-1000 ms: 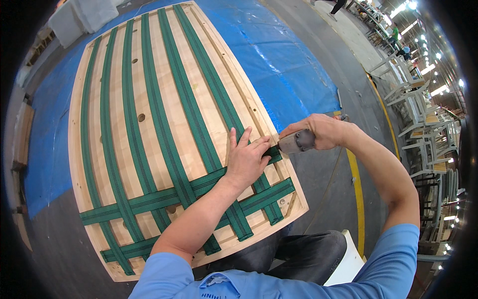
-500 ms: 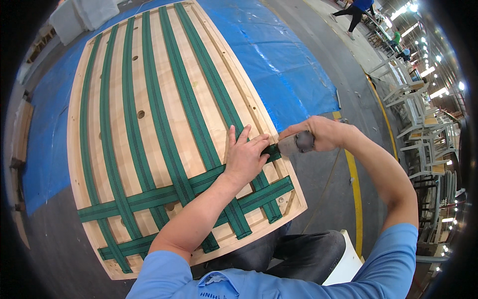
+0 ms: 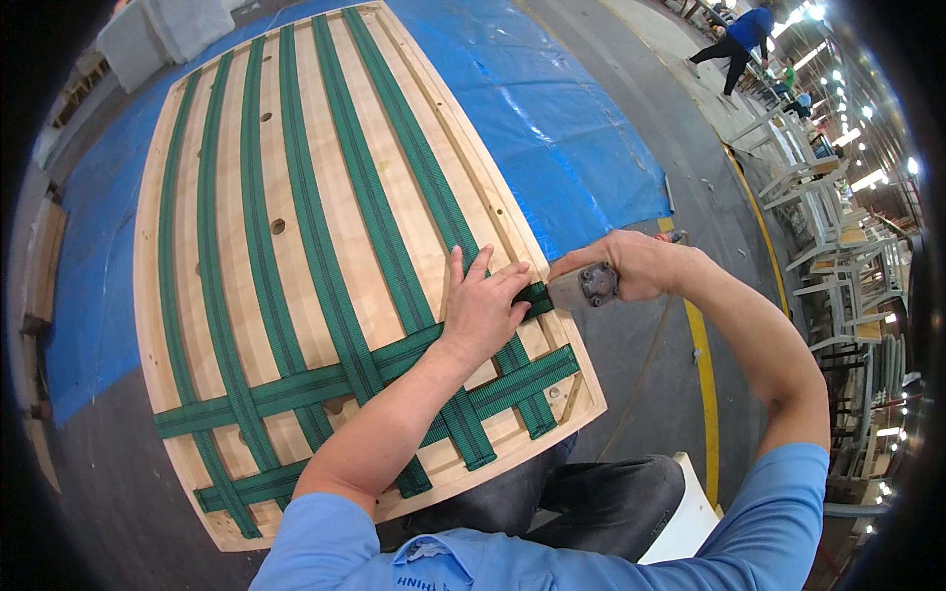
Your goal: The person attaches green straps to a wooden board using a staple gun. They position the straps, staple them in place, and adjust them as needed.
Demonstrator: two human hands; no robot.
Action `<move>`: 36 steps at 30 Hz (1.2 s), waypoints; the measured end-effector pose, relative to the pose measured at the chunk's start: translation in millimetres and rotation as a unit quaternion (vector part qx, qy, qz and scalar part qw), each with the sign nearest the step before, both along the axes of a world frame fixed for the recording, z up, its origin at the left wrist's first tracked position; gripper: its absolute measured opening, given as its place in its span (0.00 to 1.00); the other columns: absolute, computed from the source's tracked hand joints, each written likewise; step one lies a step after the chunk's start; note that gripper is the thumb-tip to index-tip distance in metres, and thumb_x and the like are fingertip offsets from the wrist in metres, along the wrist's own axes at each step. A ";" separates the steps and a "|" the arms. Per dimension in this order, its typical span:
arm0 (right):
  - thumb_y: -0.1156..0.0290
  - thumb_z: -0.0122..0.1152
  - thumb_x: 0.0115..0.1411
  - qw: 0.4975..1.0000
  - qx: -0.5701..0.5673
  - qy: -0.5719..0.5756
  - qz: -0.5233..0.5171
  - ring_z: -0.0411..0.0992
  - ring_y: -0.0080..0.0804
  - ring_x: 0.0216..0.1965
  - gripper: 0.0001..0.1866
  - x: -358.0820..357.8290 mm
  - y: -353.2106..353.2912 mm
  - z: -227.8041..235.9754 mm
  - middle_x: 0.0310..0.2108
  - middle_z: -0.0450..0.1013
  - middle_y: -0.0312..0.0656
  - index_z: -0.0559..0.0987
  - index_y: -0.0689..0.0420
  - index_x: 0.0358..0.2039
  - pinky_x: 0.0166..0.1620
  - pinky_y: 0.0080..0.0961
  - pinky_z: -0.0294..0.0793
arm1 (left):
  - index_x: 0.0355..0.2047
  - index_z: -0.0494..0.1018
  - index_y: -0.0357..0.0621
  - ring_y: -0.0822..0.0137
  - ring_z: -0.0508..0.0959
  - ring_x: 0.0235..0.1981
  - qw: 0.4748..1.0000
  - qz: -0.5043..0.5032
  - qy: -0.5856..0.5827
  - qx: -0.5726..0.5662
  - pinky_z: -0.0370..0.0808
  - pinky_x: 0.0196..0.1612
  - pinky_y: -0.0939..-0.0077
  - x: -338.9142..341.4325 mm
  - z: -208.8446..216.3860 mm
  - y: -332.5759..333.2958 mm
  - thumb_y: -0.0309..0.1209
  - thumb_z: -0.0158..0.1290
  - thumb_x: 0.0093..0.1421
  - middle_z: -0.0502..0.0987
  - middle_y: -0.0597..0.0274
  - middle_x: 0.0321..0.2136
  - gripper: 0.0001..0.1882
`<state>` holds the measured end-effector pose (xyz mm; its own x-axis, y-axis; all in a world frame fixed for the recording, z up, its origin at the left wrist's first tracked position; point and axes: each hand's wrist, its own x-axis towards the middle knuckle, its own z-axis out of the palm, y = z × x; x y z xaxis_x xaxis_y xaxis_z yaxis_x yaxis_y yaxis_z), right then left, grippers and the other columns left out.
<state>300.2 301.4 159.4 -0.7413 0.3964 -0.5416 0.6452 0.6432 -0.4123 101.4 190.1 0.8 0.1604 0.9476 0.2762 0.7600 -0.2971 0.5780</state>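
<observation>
A light wooden frame (image 3: 588, 389) lies before me, strung with green webbing straps (image 3: 315, 212) that run lengthwise. Two crosswise straps are woven through them at the near end. My left hand (image 3: 483, 307), fingers spread, presses on the upper cross strap (image 3: 313, 384) near the frame's right edge. At that strap's right end, my right hand (image 3: 639, 261) grips a grey staple gun (image 3: 581, 288), its nose against the strap end on the rail. The hand covers most of the gun's handle, and an air hose fitting (image 3: 673, 236) shows behind it.
Blue sheeting (image 3: 552, 128) covers the floor beneath and beyond the frame. White chairs (image 3: 803, 163) and stacked furniture parts line the right side. A person in blue (image 3: 739, 39) walks at the far right. Pale wrapped blocks (image 3: 148, 44) stand at the far left.
The staple gun has tilted slightly at the strap end, and its hose fitting shows more. My left hand stays almost in place. The distant person has moved right.
</observation>
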 end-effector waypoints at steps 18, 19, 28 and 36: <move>0.84 0.66 0.52 0.999 -0.009 0.041 -0.020 0.81 0.44 0.50 0.37 28.2 -17.7 -6.2 0.50 0.82 0.45 0.77 0.42 0.62 0.52 0.39 0.78 | 0.53 0.82 0.57 0.48 0.64 0.71 1.000 -0.004 0.000 0.001 0.43 0.75 0.33 3.9 -0.9 -0.8 0.39 0.66 0.59 0.79 0.74 0.59 0.20; 0.84 0.67 0.52 0.993 0.008 0.100 -0.058 0.80 0.42 0.52 0.37 37.7 -21.8 -10.3 0.52 0.81 0.45 0.77 0.43 0.62 0.54 0.39 0.78 | 0.53 0.82 0.56 0.48 0.64 0.71 1.000 -0.005 -0.002 0.000 0.43 0.75 0.33 4.4 -0.3 0.2 0.38 0.66 0.60 0.79 0.73 0.59 0.20; 0.84 0.73 0.53 0.809 0.021 0.369 -0.458 0.75 0.28 0.56 0.35 130.0 -60.9 -96.8 0.53 0.80 0.38 0.77 0.48 0.62 0.61 0.31 0.73 | 0.51 0.82 0.51 0.44 0.65 0.70 1.000 -0.003 -0.020 0.018 0.43 0.74 0.35 10.3 1.8 5.5 0.34 0.61 0.63 0.81 0.67 0.58 0.15; 0.83 0.74 0.52 0.719 0.048 0.410 -0.559 0.76 0.32 0.55 0.35 163.4 -86.9 -112.7 0.54 0.79 0.39 0.78 0.47 0.61 0.61 0.30 0.73 | 0.52 0.79 0.55 0.44 0.67 0.68 0.998 -0.015 0.049 0.045 0.47 0.74 0.34 21.3 7.9 10.2 0.28 0.56 0.65 0.80 0.70 0.58 0.15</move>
